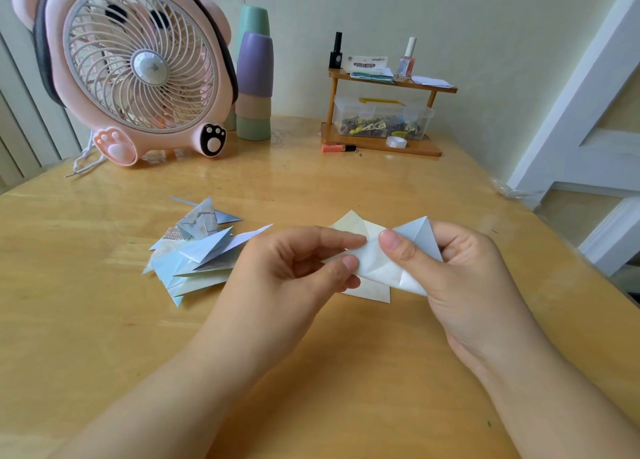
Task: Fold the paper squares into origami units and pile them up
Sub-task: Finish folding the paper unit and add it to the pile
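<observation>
Folding step, mid-unit: my left hand and right hand both pinch the half-folded paper between fingers above the worktop; finished pile left of them; next, flatten the crease.

Two bare forearms reach in from the bottom edge of the head view and converge toward the middle of the frame. The left hand lies palm-down with its back to the camera, wrist straight; its index finger stretches out toward the right, and the thumb below it closes against the fingers in a pinch on the folded paper unit. The right hand is turned more on its side, the wrist bent slightly inward; its thumb points left, nail up, pressing on the same unit, with the other fingers curled behind it. The two thumbs' tips sit near each other.
</observation>
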The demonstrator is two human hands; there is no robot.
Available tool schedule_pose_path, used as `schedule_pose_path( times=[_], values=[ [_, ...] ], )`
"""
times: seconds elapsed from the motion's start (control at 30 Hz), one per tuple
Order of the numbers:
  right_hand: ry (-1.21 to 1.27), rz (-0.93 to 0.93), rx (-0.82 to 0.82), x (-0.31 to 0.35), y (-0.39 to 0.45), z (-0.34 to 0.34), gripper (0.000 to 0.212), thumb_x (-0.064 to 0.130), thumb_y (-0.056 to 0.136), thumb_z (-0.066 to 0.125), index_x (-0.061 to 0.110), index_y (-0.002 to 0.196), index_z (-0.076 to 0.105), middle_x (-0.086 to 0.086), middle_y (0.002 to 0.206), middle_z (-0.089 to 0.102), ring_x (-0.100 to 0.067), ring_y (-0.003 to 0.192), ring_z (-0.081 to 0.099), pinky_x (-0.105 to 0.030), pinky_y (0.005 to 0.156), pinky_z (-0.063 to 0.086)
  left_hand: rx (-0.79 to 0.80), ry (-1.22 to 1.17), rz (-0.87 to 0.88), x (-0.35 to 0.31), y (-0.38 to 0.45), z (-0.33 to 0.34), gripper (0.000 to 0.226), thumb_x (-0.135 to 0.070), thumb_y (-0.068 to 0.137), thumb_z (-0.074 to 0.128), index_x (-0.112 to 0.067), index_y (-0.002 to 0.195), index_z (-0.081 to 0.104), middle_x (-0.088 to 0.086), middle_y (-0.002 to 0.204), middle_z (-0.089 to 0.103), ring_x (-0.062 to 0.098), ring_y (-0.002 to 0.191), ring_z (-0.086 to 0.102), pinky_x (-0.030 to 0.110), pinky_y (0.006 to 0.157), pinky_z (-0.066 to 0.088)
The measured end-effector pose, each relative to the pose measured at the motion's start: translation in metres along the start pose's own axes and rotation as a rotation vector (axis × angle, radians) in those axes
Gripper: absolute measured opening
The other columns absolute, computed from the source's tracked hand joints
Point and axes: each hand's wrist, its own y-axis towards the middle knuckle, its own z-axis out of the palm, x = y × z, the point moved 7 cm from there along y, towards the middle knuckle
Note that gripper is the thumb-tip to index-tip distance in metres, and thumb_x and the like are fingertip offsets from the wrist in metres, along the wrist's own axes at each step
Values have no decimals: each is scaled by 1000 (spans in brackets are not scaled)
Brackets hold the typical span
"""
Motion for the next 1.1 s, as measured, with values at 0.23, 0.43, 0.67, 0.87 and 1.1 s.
schedule_pose_path(
  times=[0.23,0.43,0.67,0.87,1.1],
  values=[
    [-24,26,100,-7,2,2,28,33,74,66,7,83,70,-21,85,66,-14,74,60,-20,65,46,-44,-78,-7,2,2,-5,19,-1,80,65,-18,83,74,6,68,72,10,60,65,16,64,50],
    [-31,-3,82,-7,3,-1,27,31,75,64,5,80,70,-23,84,66,-14,71,58,-19,63,45,-41,-92,12,1,3,-4,19,-1,78,66,-17,82,74,6,66,71,10,59,64,15,63,49],
    [-64,-35,85,-7,5,-3,25,31,76,68,7,80,71,-23,86,66,-21,70,59,-23,65,46,-25,-123,-11,6,4,-4,14,-9,71,67,-14,82,74,8,63,69,14,59,63,18,63,51],
    [-242,-26,65,-21,11,-7,34,41,76,66,8,85,69,-23,92,65,-33,74,57,-38,70,41,-3,43,-150,18,4,-4,19,-1,85,63,-17,84,73,6,71,73,18,71,71,27,74,56],
    [-310,154,319,-33,10,-2,19,26,80,74,9,73,70,1,70,60,-11,68,51,-30,68,36,217,536,-111,8,-13,-6,17,-25,88,59,-36,100,58,-20,77,70,-1,72,65,23,76,53]
  ],
)
